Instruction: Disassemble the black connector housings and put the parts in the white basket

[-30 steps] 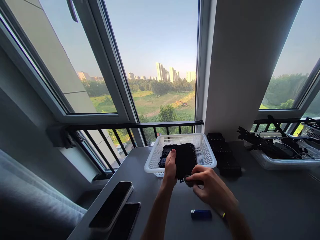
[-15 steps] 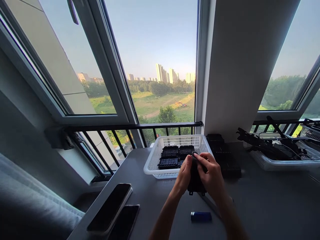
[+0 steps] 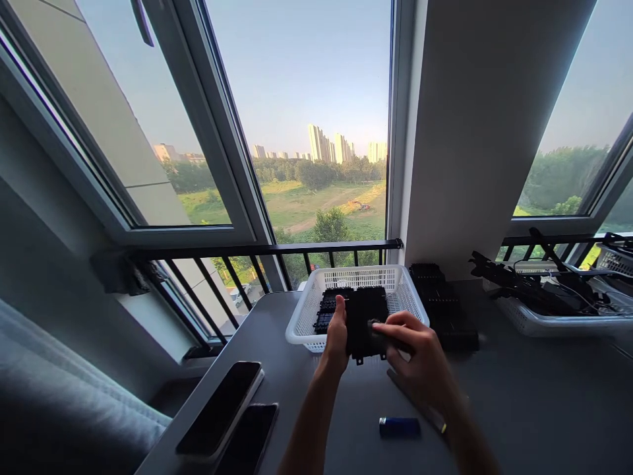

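Observation:
My left hand point(image 3: 337, 340) grips the left edge of a flat black plastic part point(image 3: 363, 310), thumb up along its side. The part is tilted up in front of the basket, its broad plain face toward me and small tabs along its lower edge. My right hand point(image 3: 415, 346) is closed in a pinch round a small dark piece point(image 3: 374, 327), which is at the part's face; its kind is too dark to make out. Behind the held part, similar black parts point(image 3: 327, 307) lie in a white plastic basket point(image 3: 301, 338), partly hidden.
Two phones point(image 3: 222, 406) point(image 3: 250, 439) lie at the table's left. A blue lighter point(image 3: 399, 427) and a thin dark stick-like tool point(image 3: 413, 396) are near my right forearm. More black parts point(image 3: 440, 300) are stacked right of the basket. Another white basket point(image 3: 548, 324) holds black pieces and wires.
The black part has turned so its broad face shows, and my left hand has shifted left and down with it. My right hand has moved down from the part's top edge to its face.

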The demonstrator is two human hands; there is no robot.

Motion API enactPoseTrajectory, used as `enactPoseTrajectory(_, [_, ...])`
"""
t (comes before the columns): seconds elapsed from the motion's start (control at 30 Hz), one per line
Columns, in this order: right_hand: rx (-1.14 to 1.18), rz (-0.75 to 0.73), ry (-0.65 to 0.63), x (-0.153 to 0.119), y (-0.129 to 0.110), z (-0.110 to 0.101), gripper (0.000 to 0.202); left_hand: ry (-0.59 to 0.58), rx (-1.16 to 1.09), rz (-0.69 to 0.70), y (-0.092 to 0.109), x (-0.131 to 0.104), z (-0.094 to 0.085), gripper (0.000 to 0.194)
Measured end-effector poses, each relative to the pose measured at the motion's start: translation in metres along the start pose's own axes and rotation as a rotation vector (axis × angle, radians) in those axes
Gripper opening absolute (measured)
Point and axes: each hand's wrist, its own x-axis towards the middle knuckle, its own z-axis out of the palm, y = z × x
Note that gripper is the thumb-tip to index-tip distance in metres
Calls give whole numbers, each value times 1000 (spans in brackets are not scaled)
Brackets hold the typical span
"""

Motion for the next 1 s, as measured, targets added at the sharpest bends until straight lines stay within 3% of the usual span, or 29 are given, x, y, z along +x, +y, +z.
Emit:
enactPoseTrajectory(0.1, [-101,36,285,4,14,-5,34,-111,24,-46,-4,-6,7,63])
enactPoseTrajectory(0.2, [-197,72,370,7,29,-4,36,-195,49,-63,-12,-13,15,63])
enactPoseTrajectory(0.33, [-229,66,300,8,32,6,37,-230,110,-72,-25,-17,18,62])
enactPoseTrajectory(0.47, [-224,64,218,8,18,14,37,-269,153,-134,-29,-16,15,68])
enactPoseTrajectory(0.67, [-143,47,-129,5,-1,16,42,-134,-18,-53,-15,-7,11,64])
enactPoseTrajectory(0.83, [-122,15,-292,-1,-8,17,42,-57,-122,-29,1,-2,1,52])
enactPoseTrajectory(0.9, [-62,-9,-289,-2,-8,14,41,-36,-130,-13,6,-1,-3,52])
enactPoseTrajectory(1.0, [-15,-6,-69,-1,-1,5,38,-60,-113,-18,8,-2,-4,57])
